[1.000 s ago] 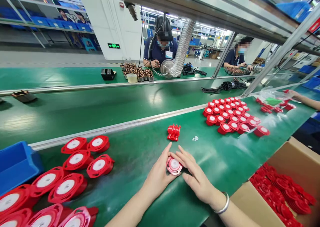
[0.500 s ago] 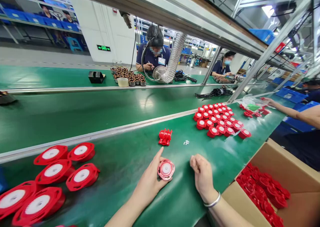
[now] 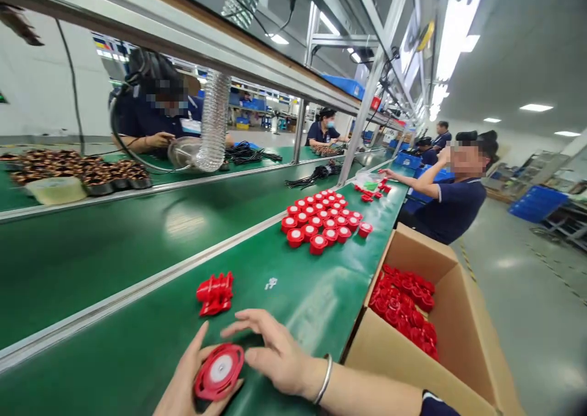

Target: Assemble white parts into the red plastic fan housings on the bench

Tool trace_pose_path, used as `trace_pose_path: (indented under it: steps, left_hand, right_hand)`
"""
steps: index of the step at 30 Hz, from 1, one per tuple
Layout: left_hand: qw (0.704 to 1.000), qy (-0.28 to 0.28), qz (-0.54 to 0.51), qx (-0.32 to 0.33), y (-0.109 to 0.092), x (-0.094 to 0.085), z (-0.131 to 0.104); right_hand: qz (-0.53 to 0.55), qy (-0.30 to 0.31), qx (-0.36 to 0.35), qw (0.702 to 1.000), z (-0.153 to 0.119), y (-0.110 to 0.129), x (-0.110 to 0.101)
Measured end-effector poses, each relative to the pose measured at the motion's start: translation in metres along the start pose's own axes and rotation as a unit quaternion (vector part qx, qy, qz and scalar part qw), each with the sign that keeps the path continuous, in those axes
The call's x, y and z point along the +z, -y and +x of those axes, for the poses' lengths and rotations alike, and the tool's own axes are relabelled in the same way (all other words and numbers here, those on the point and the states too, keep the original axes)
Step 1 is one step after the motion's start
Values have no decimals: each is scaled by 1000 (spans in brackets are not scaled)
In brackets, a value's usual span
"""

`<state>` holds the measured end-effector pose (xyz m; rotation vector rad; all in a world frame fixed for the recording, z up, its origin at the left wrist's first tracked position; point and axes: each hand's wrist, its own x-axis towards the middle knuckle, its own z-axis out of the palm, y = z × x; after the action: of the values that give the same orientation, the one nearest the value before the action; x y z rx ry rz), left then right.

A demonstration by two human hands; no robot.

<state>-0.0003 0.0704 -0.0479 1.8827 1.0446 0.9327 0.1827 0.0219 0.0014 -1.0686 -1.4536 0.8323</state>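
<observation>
My left hand (image 3: pixel 190 373) is wrapped round a red round part (image 3: pixel 219 372) with a white disc in its centre, face up, low in the view. Just right of it, my right hand (image 3: pixel 275 352) has its fingers apart and holds nothing; its thumb is close to the part's rim, and I cannot tell if they touch. Beyond the left hand, a small stack of red pieces (image 3: pixel 215 293) lies on the green table (image 3: pixel 137 367). Some small white bits (image 3: pixel 271 283) lie to the right of that stack.
Many red parts with white discs (image 3: pixel 323 217) stand in a group farther along the table. A cardboard box (image 3: pixel 458 312) of red pieces is at the right. A metal rail (image 3: pixel 151 281) borders the table. A person (image 3: pixel 454 196) sits beyond the box; others work across the line.
The view has swung to the right. My right hand has come in beside the held part and its curled fingers have spread. My left hand still holds the part.
</observation>
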Motion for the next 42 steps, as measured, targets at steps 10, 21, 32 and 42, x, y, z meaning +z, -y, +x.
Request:
trace_pose_path:
  steps: [10, 21, 32, 42]
  left_hand:
    - [995, 58, -33, -68, -41, -8, -9]
    - [995, 66, -38, -64, -39, -8, -10]
    - [996, 65, -35, -54, -39, -8, -10]
    - [996, 68, -31, -47, -38, -9, -10]
  right_hand:
    - [44, -14, 24, 999, -11, -5, -5]
    - [48, -28, 21, 998, -11, -4, -5]
    - [31, -51, 26, 998, -14, -1, -5]
    - [47, -108, 28, 993, -12, -6, -8]
